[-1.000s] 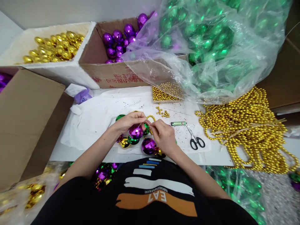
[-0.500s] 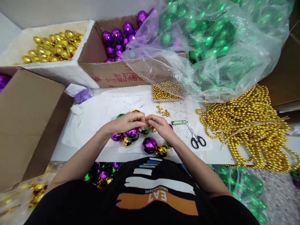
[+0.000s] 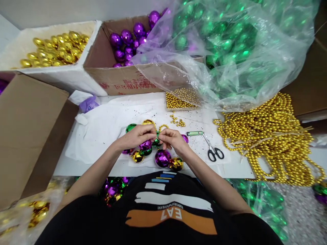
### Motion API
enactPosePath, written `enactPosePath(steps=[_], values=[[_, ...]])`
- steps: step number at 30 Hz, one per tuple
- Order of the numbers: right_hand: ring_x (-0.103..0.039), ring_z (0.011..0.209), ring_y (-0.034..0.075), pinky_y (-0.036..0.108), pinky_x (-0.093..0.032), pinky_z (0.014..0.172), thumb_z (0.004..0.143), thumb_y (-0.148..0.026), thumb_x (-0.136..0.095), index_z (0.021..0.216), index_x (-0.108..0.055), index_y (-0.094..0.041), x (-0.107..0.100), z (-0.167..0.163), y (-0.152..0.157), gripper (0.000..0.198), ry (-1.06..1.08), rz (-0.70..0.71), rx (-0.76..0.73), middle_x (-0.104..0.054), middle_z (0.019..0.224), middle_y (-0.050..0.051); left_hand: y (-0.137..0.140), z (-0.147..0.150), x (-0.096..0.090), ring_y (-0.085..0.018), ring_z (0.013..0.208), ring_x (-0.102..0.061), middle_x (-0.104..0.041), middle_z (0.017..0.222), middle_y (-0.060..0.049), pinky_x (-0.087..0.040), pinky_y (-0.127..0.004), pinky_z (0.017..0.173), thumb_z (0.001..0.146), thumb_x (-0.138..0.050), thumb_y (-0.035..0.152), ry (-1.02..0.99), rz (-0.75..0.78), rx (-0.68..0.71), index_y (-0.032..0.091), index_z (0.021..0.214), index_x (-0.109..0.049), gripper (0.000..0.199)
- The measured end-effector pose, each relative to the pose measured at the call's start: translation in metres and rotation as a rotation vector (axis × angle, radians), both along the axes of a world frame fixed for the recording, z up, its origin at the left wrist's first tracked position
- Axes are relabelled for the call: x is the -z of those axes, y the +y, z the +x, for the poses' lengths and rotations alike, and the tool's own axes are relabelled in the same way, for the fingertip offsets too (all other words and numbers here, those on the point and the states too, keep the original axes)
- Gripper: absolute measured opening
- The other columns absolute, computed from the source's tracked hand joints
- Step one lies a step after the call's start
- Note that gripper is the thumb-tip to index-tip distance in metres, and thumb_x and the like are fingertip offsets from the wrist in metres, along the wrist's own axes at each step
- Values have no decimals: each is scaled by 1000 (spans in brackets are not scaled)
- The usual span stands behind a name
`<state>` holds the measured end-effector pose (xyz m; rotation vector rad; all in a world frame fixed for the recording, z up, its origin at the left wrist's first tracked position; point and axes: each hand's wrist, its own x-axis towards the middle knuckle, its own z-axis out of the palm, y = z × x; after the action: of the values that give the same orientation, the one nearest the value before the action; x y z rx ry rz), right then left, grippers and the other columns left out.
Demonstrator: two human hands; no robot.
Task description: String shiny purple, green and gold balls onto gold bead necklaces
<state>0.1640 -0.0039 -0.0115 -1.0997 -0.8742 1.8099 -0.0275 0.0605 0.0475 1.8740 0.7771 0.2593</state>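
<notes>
My left hand (image 3: 143, 134) is pinched closed at the fingertips over a cluster of shiny balls. Facing it, my right hand (image 3: 175, 140) is also closed, thumb against fingers. A tiny pale sliver shows between the two sets of fingertips, too small to name. Around and below the hands lie a purple mirrored ball (image 3: 162, 158), a gold ball (image 3: 176, 164), a green ball (image 3: 130, 127) and several others, partly covered by the hands. A short curve of gold beads (image 3: 164, 126) shows just beyond the fingertips.
Scissors (image 3: 214, 152) and a green lighter-like stick (image 3: 195, 133) lie to the right. Behind are a tray of gold beads (image 3: 178, 109), a carton (image 3: 122, 80) of purple balls and a plastic bag (image 3: 230, 71) of green ones. Gold bead strands (image 3: 270, 139) heap at right.
My hands have lowered slightly toward me, and the fingertips have drawn a little apart. The green and gold balls and the bead curve behind them show more now.
</notes>
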Motion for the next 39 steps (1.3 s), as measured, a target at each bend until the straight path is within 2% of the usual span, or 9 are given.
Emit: enactPosePath(steps=[6, 10, 13, 15, 17, 21, 27, 34, 39], values=[[-60, 59, 12, 21, -36, 43, 81, -35, -65, 73, -58, -20, 2, 11, -14, 18, -216, 152, 227, -60, 79, 1, -46, -1, 22, -17, 96, -68, -74, 105, -8, -53, -34, 88, 93, -61, 33, -372, -72, -536, 17, 85, -62, 18], [-61, 69, 13, 24, -44, 50, 85, -33, -60, 74, -58, -20, 3, 24, -22, 18, -309, 190, 330, -61, 102, 6, -83, -1, 25, -13, 72, -66, -76, 99, -7, -52, -25, 60, 92, -63, 41, -623, -315, -701, 19, 80, -51, 28], [-56, 66, 11, 25, -45, 55, 84, -31, -62, 75, -57, -21, -1, 32, -24, 15, -285, 147, 361, -65, 101, 5, -98, -5, 25, -10, 50, -55, -70, 74, -1, -34, -19, 40, 93, -59, 47, -601, -440, -706, 20, 80, -46, 32], [-60, 79, 15, 24, -45, 56, 82, -31, -65, 76, -56, -21, -7, 32, -24, 15, -124, 69, 307, -67, 103, 7, -104, -8, 28, -9, 44, -46, -58, 59, 4, -29, -20, 40, 94, -56, 47, -449, -383, -738, 21, 80, -47, 32], [-62, 88, 19, 23, -44, 54, 80, -34, -68, 77, -54, -22, -15, 28, -25, 19, 95, -14, 213, -66, 99, 7, -108, -9, 31, -9, 47, -44, -49, 56, 5, -32, -22, 47, 96, -54, 44, -218, -175, -769, 20, 80, -50, 29], [-49, 62, 13, 23, -34, 47, 84, -37, -66, 78, -48, -24, -27, 10, -25, 23, 261, -8, 106, -53, 74, -1, -109, -7, 29, -13, 64, -53, -60, 69, 0, -36, -27, 62, 99, -45, 33, 244, 259, -555, 19, 83, -59, 26], [-43, 62, 12, 26, -35, 58, 96, -35, -51, 81, -49, -23, -34, 5, -10, 19, -294, 359, -77, -50, 73, -2, -88, -7, 13, -15, 60, -51, -61, 67, -2, -26, -28, 57, 97, -46, 29, 401, 283, -170, 19, 75, -58, 27], [-40, 63, 13, 29, -23, 60, 95, -15, -42, 77, -46, -21, -31, 8, -20, 19, -951, 610, -457, -51, 73, 0, -91, 2, 36, -9, 52, -41, -45, 55, 4, -26, -23, 51, 94, -48, 37, 147, -73, -331, 18, 62, -42, 37], [-37, 56, 13, 30, -19, 58, 91, -11, -46, 79, -53, -20, -44, 9, -18, 17, -1057, 583, -699, -52, 63, -1, -99, 8, 41, -7, 50, -37, -43, 53, 5, -24, -22, 49, 89, -56, 36, 27, -146, -393, 17, 61, -44, 36]])
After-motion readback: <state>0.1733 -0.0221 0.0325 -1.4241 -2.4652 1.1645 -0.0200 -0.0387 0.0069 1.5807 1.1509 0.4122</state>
